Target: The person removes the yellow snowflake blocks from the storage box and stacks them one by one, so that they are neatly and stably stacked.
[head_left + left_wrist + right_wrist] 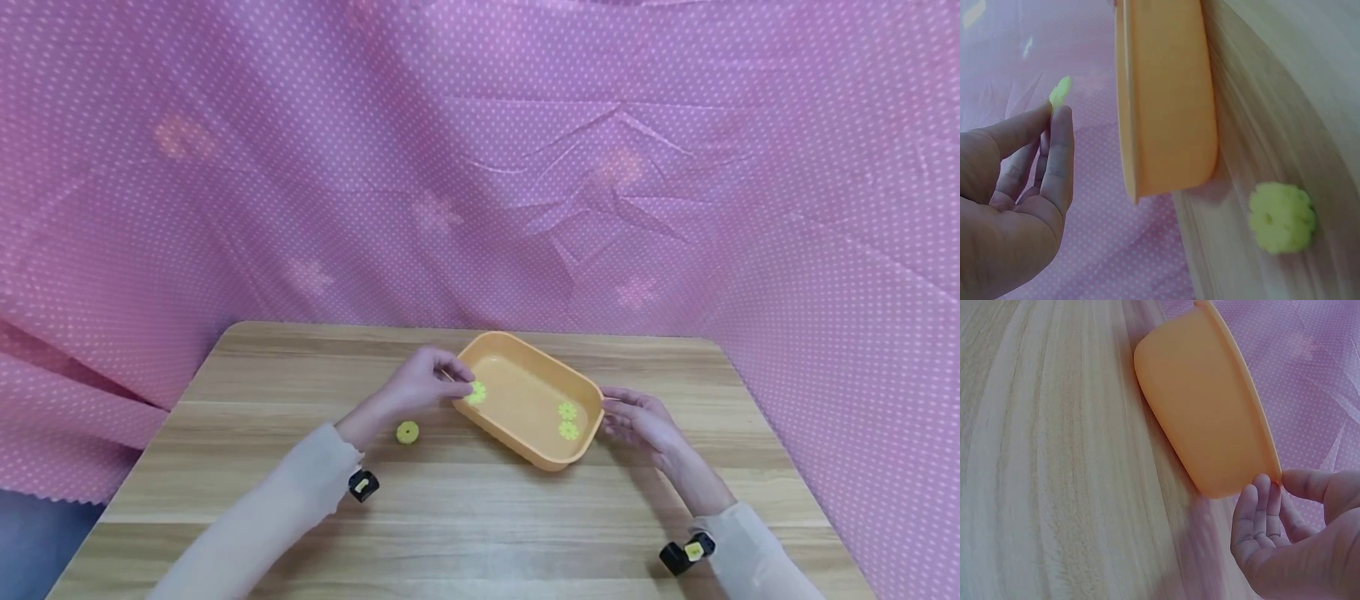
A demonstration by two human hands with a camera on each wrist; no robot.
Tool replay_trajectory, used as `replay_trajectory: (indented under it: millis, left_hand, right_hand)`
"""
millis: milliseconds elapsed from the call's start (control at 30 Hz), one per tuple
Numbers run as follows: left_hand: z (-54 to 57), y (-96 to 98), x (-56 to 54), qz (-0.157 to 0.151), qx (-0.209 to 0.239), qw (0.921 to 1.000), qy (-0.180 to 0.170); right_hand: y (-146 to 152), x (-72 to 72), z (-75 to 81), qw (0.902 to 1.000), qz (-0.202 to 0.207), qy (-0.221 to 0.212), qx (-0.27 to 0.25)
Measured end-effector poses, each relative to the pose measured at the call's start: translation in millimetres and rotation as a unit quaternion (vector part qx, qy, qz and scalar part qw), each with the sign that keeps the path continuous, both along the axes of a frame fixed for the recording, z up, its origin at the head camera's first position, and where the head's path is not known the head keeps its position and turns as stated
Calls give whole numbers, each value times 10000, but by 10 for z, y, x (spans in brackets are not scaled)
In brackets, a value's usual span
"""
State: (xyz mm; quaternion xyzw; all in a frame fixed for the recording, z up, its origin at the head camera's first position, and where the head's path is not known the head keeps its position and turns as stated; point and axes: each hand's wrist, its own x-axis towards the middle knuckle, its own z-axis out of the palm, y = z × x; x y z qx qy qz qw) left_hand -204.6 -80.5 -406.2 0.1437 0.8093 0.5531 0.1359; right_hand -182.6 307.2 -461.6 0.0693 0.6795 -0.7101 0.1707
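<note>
My left hand (429,382) pinches a thin yellow flower-shaped slice (1060,92) between thumb and fingertips. It holds the slice over the left end of an orange rectangular tray (517,392). Inside that tray, near its right end, lie two similar yellow slices (567,411), one beside the other. My right hand (647,423) grips the tray's right end, thumb at the rim and fingers against the outer wall, as the right wrist view shows. On the table left of the tray sits a thicker round yellow piece (1282,219) with a scalloped edge and a small centre hole.
The wooden table (480,517) has rounded far corners. A pink-purple dotted cloth (480,208) hangs behind it and along both sides. Each wrist carries a small black camera (363,484) on a strap over a pale sleeve.
</note>
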Motion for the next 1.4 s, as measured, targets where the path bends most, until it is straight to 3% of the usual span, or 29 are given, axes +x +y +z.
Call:
replay_trajectory:
  millis: [233,467,867,1167,1400]
  left_hand:
    - [-105,-193,27,63,-69,9998,-156]
    - [-161,-394,104,336,-71,9986,-411]
    - [-315,-683,189,406,-406,9983,-123]
    - [-455,-778,226,608,-332,9955,-648]
    - [-553,-833,239,584,-171,9955,-722]
  right_hand:
    - [-19,-2,2,10000,17,-12,-50]
    - [-38,1,0,10000,-18,-35,-49]
    - [-26,3,-26,10000,-61,-34,-70]
    - [-26,16,-15,9999,-36,16,-94]
    - [-18,9,-11,9999,-73,16,-86]
